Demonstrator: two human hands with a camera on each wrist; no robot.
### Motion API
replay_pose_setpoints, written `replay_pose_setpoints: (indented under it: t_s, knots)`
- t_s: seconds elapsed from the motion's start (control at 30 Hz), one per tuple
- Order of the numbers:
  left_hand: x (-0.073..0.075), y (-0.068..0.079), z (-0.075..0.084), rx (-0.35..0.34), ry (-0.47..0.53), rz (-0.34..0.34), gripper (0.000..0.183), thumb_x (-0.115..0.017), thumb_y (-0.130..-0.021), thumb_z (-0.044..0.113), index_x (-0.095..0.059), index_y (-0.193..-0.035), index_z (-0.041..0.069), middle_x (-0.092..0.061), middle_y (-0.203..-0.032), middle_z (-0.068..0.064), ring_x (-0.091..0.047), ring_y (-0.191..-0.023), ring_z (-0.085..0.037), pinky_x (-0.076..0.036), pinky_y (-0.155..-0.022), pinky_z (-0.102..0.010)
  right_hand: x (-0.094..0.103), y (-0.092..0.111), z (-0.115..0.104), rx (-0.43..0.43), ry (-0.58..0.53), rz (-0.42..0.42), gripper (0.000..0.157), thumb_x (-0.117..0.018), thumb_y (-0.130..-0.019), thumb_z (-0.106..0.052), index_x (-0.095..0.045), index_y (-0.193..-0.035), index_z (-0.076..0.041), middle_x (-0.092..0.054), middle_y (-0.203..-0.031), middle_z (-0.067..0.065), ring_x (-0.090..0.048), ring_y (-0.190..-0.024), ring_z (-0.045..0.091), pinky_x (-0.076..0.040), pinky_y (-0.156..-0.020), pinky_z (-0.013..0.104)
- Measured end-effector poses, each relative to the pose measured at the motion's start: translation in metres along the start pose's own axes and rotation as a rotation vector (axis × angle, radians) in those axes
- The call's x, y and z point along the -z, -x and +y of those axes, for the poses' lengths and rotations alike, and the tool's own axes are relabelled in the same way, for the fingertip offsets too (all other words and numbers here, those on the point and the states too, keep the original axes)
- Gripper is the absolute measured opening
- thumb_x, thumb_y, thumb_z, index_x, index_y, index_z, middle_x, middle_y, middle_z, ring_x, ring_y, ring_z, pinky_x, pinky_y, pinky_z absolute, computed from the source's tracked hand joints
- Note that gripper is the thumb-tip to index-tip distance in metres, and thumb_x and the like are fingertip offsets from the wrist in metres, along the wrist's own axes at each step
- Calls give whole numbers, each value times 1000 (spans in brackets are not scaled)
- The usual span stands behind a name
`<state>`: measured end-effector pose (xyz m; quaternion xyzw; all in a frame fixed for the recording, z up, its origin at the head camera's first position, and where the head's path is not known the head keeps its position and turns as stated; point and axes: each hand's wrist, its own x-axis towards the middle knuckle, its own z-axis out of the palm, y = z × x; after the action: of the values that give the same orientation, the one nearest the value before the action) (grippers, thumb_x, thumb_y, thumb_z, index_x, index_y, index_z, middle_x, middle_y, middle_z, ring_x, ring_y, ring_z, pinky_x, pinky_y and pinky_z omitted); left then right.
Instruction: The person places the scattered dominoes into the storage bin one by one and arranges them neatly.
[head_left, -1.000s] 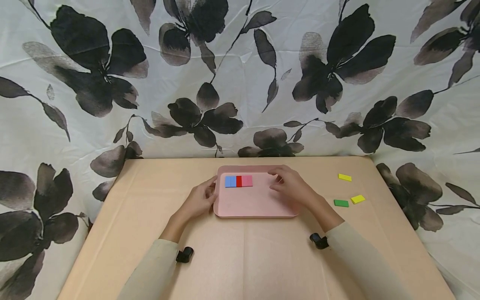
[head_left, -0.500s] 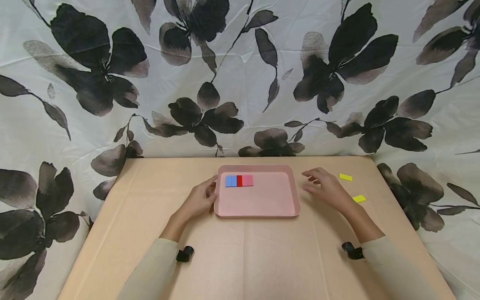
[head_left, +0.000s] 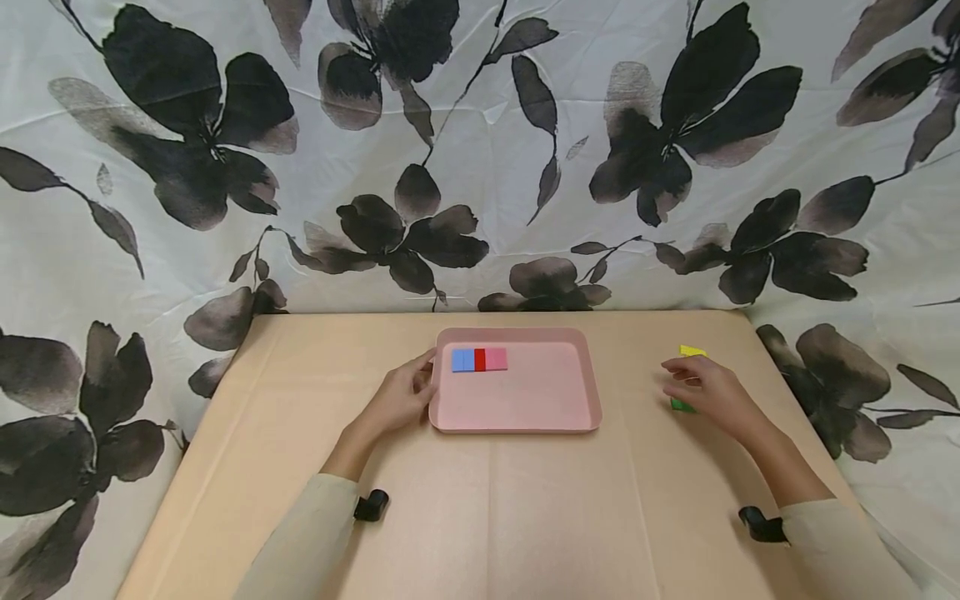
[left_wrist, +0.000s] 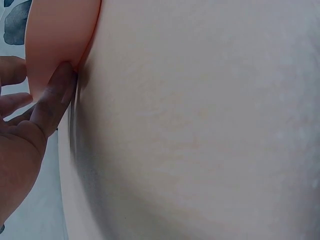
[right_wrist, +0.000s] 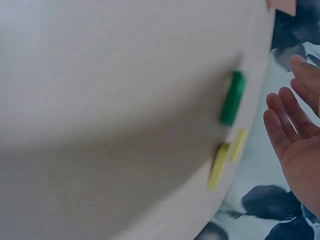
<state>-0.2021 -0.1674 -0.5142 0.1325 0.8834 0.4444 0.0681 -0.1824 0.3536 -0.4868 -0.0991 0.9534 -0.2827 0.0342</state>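
Observation:
The pink tray (head_left: 517, 408) sits on the table. Its upper left part bears a row of small flat blocks: blue (head_left: 462, 360), red (head_left: 480, 360) and pink (head_left: 496, 359). My left hand (head_left: 401, 396) holds the tray's left edge, and in the left wrist view the thumb (left_wrist: 57, 90) lies along its outer wall. Well to the right of the tray, my right hand (head_left: 712, 392) hovers with fingers loosely bent and nothing between them. Beneath it a green block (head_left: 681, 405) is partly hidden. The right wrist view shows this green block (right_wrist: 232, 98) apart from the fingers.
One yellow block (head_left: 692, 351) shows just beyond my right hand. Two yellow blocks, one nearer (right_wrist: 218, 166) and one farther (right_wrist: 239, 145), lie near the green one in the right wrist view. A floral cloth (head_left: 420, 167) hangs behind the table (head_left: 517, 517).
My right hand has left the area above the tray and moved right, over the loose blocks, carrying nothing visible. My left hand stays at the tray's left edge.

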Motion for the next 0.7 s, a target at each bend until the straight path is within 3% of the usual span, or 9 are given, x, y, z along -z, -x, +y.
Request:
replay_pose_setpoints:
  t_s: [0.2, 0.37, 0.7]
  knots:
    - [0, -1, -1, 6, 0, 0, 67, -64, -97, 5, -38, -159, 4, -65, -132, -18, -63, -91, -19, -51, -80, -32, -3, 10, 19, -37, 79, -57, 49, -81, -89, -17, -65, -128, 6, -66, -122, 27, -64, -112, 45, -52, -95, 59]
    - [0, -2, -2, 2, -6, 6, 67, -64, -97, 4, -39, -159, 4, -66, -131, -18, -63, -92, -20, -52, -80, -33, -5, 15, 28, -64, 70, -61, 49, -82, -88, -16, -66, -129, 5, -67, -123, 26, -63, -114, 45, -52, -97, 59]
    - [-1, -2, -4, -1, 1, 3, 67, -64, -97, 5, -38, -159, 4, -65, -132, -18, -64, -95, -21, -52, -81, -33, -12, 19, 26, -43, 79, -62, 44, -82, -87, -11, -67, -125, 5, -67, -115, 22, -66, -102, 36, -56, -88, 50]
